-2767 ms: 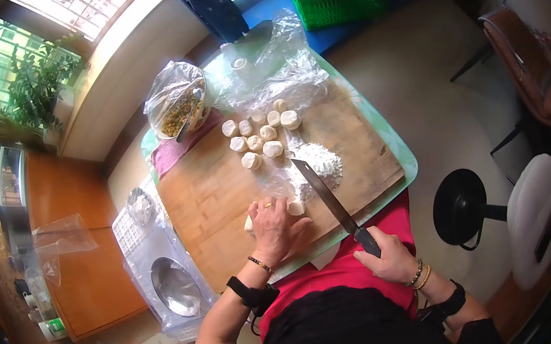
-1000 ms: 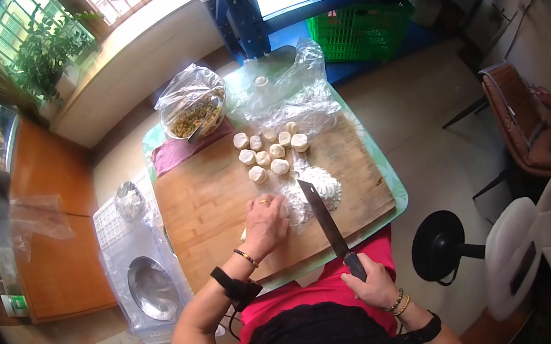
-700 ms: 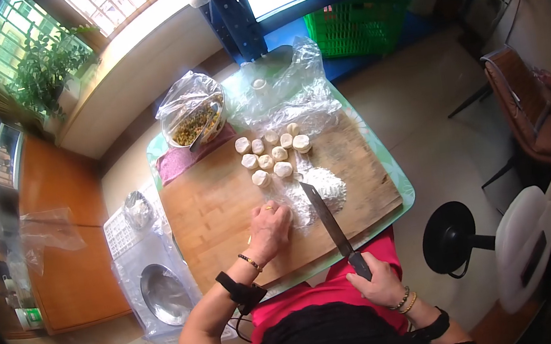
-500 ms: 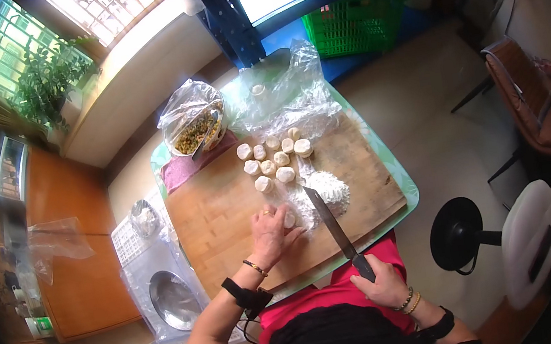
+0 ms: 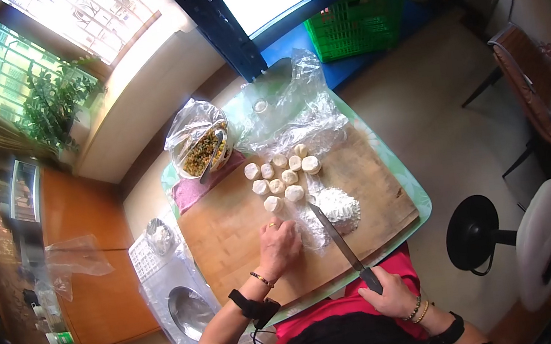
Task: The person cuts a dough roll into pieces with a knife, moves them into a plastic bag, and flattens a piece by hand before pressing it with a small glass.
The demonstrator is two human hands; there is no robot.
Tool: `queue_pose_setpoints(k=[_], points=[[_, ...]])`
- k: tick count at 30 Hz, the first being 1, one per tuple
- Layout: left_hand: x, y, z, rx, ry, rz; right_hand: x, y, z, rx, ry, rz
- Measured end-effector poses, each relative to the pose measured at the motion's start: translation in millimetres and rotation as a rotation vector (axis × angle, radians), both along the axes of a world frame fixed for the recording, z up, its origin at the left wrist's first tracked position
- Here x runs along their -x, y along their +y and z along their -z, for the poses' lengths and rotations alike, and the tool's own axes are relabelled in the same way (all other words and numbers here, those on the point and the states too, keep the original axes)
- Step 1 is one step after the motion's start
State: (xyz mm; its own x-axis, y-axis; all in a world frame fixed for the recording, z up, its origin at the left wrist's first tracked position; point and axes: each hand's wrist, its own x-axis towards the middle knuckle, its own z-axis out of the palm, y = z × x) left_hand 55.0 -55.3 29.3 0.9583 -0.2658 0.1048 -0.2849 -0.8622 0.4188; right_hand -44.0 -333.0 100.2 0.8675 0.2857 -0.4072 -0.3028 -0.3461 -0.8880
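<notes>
My left hand (image 5: pixel 281 248) is closed, knuckles up, on the wooden board (image 5: pixel 229 216). A pale dough piece showed at its fingertips a moment ago; the curled fingers now hide it. Wrapped round the black handle of a long knife (image 5: pixel 338 237), my right hand (image 5: pixel 391 296) is at the board's front edge. The blade slants up and left, its tip near a heap of white flour (image 5: pixel 337 207). Just beyond my left hand sit several short, floured dough pieces (image 5: pixel 276 186), grouped on the board.
A bowl of chopped filling (image 5: pixel 204 157), partly under plastic film, stands at the back left on a pink cloth (image 5: pixel 189 192). Crumpled clear plastic (image 5: pixel 309 108) covers the table's far end. A metal bowl (image 5: pixel 193 311) is at left, stools (image 5: pixel 471 233) at right.
My left hand has curled over the dough piece, which is now out of sight. The whole view has shifted slightly; my right hand keeps the knife at about the same place over the board.
</notes>
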Motion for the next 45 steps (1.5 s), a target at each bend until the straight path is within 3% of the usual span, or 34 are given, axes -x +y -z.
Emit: queue_pose_setpoints(k=[2, 5, 15, 19, 22, 32, 45], points=[[-9.5, 1.9, -10.2, 0.148, -0.025, -0.053, -3.6, -0.6, -1.2, 0.006, 0.006, -0.014], [-40.4, 4.0, -31.3, 0.111, -0.132, -0.177, -7.5, -0.3, 2.0, -0.008, 0.005, -0.002], [-101.4, 8.6, -15.4, -0.069, -0.218, -0.047, -23.0, -1.7, 1.3, -0.025, 0.006, 0.001], [-98.2, 12.1, -20.1, -0.144, -0.130, -0.027, -23.3, -0.7, 0.9, -0.020, -0.020, -0.018], [-81.7, 19.1, -33.8, -0.014, -0.242, -0.104, -24.6, 1.3, -2.6, 0.011, -0.044, -0.094], [66.0, 48.1, -9.8, 0.367, 0.039, -0.481, -15.9, 31.5, 2.4, 0.030, -0.106, -0.386], [75.5, 25.7, 21.5, 0.419, 0.066, -0.616, -15.0, 49.6, -4.5, 0.182, -0.095, -0.481]])
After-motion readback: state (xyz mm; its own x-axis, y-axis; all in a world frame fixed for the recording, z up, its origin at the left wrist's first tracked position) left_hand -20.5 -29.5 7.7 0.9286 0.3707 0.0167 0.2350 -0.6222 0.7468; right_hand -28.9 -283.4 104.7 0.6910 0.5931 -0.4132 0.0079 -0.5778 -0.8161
